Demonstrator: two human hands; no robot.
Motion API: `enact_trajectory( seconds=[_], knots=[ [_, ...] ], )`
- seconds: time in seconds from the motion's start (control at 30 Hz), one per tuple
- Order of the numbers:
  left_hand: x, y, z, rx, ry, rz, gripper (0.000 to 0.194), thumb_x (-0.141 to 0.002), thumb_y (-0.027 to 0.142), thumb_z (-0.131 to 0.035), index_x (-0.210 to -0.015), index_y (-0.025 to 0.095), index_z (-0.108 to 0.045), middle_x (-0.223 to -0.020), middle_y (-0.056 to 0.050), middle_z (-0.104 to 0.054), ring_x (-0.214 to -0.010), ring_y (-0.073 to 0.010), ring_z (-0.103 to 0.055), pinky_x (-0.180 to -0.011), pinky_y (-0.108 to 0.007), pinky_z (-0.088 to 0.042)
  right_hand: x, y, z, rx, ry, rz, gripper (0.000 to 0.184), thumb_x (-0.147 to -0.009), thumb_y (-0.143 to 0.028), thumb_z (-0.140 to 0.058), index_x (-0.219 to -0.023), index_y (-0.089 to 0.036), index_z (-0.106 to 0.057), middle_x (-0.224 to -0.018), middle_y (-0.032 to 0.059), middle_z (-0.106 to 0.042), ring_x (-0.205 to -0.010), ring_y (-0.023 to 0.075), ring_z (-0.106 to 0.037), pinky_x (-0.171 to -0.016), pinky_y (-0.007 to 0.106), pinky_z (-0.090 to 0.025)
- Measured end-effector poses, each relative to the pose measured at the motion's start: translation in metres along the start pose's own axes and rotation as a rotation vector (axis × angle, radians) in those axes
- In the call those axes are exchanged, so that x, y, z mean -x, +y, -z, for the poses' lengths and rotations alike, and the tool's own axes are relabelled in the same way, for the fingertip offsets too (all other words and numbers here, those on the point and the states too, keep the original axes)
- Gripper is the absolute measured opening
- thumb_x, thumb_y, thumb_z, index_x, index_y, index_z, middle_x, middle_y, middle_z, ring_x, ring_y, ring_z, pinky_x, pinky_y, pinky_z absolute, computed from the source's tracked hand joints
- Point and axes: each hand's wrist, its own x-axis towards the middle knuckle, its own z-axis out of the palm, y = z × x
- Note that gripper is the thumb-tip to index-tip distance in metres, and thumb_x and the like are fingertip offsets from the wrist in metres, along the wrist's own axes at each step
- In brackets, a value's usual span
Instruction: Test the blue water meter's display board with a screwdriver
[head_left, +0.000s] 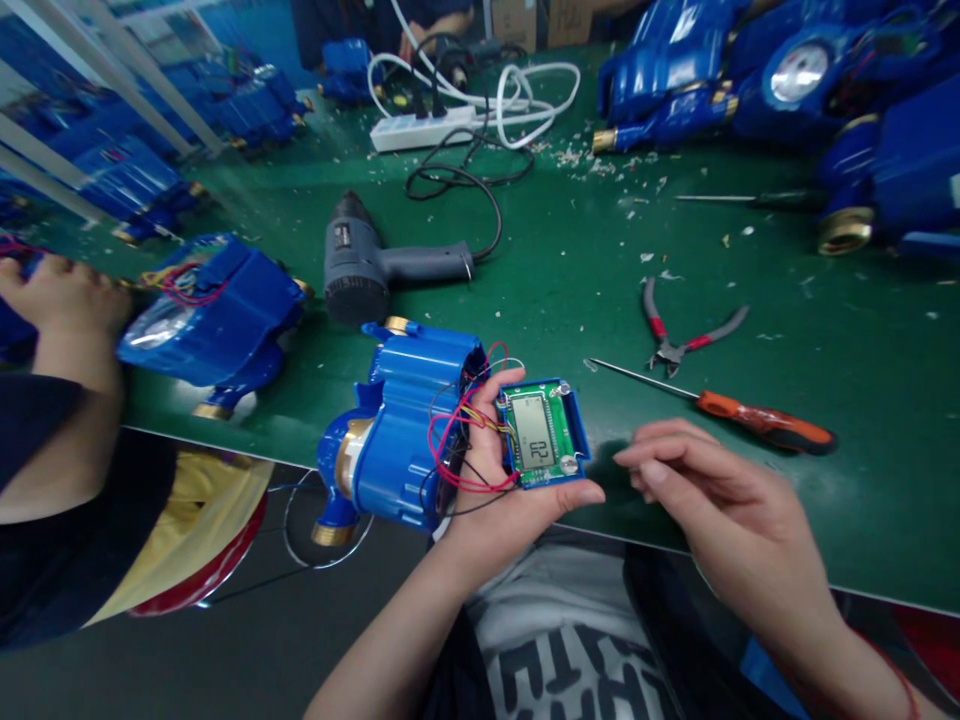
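Water meter (397, 450), blue plastic housing w/ brass fittings, sits at near edge of desk (600, 250), centre. L hand (499, 480) half closed, cradling green PCB (541, 430) w/ LCD; red/black leads (457, 450) run from board to housing. R hand (697, 480) loosely open, empty, just right of PCB; nearest tool is orange-handled screwdriver (765, 420), side cutters (675, 335) just beyond. Farther off: heat gun (375, 265), power strip (420, 130), more blue meters (675, 90) far R. Plastic scraps (577, 155) on desk. Co-worker's hand (60, 295) at L edge, beside another meter (210, 320).
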Motion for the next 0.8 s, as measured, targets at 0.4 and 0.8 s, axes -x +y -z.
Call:
enact_trajectory(
  seconds=[0.4, 0.8],
  knots=[
    [0.003, -0.007, -0.001, 0.062, -0.013, 0.033, 0.083, -0.061, 0.005, -0.081, -0.127, 0.038, -0.042, -0.102, 0.006, -0.057, -0.081, -0.0096, -0.059, -0.070, -0.019, -0.048, -0.005, -0.033, -0.023, 0.500, -0.134, 0.502, 0.018, -0.090, -0.006, -0.051, -0.105, -0.012, -0.060, -0.102, 0.0088, -0.044, -0.095, 0.0231, -0.042, -0.083, 0.039, -0.033],
    [0.006, -0.009, 0.005, -0.089, -0.009, -0.039, 0.080, -0.064, 0.010, -0.079, -0.129, 0.039, -0.042, -0.121, 0.003, -0.055, -0.097, -0.0137, -0.061, -0.085, -0.026, -0.049, -0.017, -0.044, -0.038, 0.605, -0.216, 0.438, 0.013, -0.089, -0.013, -0.045, -0.080, -0.012, -0.053, -0.094, 0.0102, -0.048, -0.089, 0.0254, -0.041, -0.077, 0.042, -0.031]
  ],
)
